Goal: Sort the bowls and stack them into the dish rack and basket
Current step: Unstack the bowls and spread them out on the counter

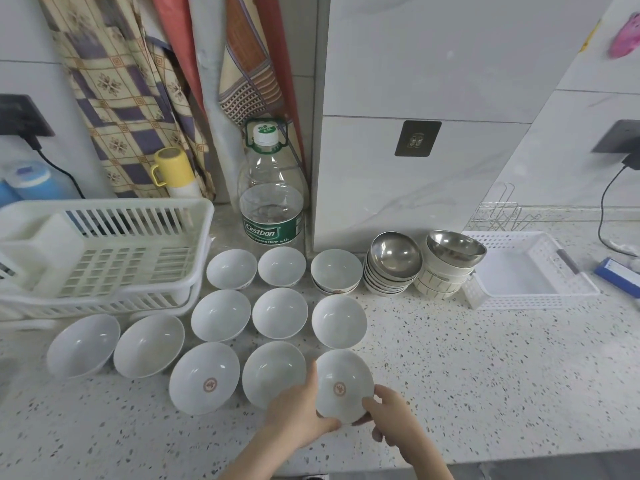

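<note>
Several white ceramic bowls stand in rows on the speckled counter. My left hand and my right hand both grip the nearest bowl with a red emblem, one on each side of its rim. A second emblem bowl sits at the front left. A stack of steel bowls and a stack of striped bowls topped by a steel one stand at the back right. The white dish rack is at the left, the white basket at the right.
A large water bottle stands behind the bowls by the wall corner. A yellow mug and a blue container sit behind the rack. A wire rack and a blue box lie near the basket.
</note>
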A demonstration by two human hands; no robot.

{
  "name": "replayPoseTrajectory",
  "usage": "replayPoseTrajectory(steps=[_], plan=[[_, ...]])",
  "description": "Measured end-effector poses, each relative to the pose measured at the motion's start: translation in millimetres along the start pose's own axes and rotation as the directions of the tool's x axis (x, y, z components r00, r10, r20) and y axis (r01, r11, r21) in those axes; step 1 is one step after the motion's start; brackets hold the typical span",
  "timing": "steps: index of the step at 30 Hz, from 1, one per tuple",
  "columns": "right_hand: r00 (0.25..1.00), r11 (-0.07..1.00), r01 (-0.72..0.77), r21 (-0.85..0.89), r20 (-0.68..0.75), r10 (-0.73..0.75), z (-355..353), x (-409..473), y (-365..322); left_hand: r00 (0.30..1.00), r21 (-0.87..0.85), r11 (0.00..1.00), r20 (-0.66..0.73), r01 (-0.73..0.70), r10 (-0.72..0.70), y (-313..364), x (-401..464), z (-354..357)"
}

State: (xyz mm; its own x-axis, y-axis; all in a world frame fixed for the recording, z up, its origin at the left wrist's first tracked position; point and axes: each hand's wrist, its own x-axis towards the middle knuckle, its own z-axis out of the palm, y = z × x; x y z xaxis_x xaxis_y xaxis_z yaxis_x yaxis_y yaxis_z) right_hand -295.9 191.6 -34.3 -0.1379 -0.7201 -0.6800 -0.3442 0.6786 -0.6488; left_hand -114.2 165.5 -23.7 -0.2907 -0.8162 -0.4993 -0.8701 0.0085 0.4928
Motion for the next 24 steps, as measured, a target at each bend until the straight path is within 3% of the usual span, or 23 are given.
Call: replayPoseTrajectory(steps=[5, 12, 17, 24], plan=[[0.986, 0.996, -0.077, 0.045, -0.142, 0.082, -21.0, 1.8, -3.9, 0.995, -0.039, 0.996, 0.067, 0.082, -0.079, -6.5, 13.0, -18.1], [0.952, 0.981, 0.074, 0.177, -0.306, -0.016, -59.4, 25.5, -35.0, 0.977, -0.370, 0.928, -0.178, 0.047, -0.121, 8.3, 77.1, -67.2], [0.960, 0.964, 0.116, 0.239, -0.276, -0.047, -64.9, 43.5, -67.6, 0.952, -0.538, 0.839, -0.203, 0.086, -0.228, 24.2, 133.5, -88.5], [0.918, 0.898, 0.190, 0.397, -0.396, -0.019, -77.6, 66.6, -92.1, 0.938, -0.545, 0.827, -0.198, 0.136, -0.284, 32.0, 176.1, -94.0]])
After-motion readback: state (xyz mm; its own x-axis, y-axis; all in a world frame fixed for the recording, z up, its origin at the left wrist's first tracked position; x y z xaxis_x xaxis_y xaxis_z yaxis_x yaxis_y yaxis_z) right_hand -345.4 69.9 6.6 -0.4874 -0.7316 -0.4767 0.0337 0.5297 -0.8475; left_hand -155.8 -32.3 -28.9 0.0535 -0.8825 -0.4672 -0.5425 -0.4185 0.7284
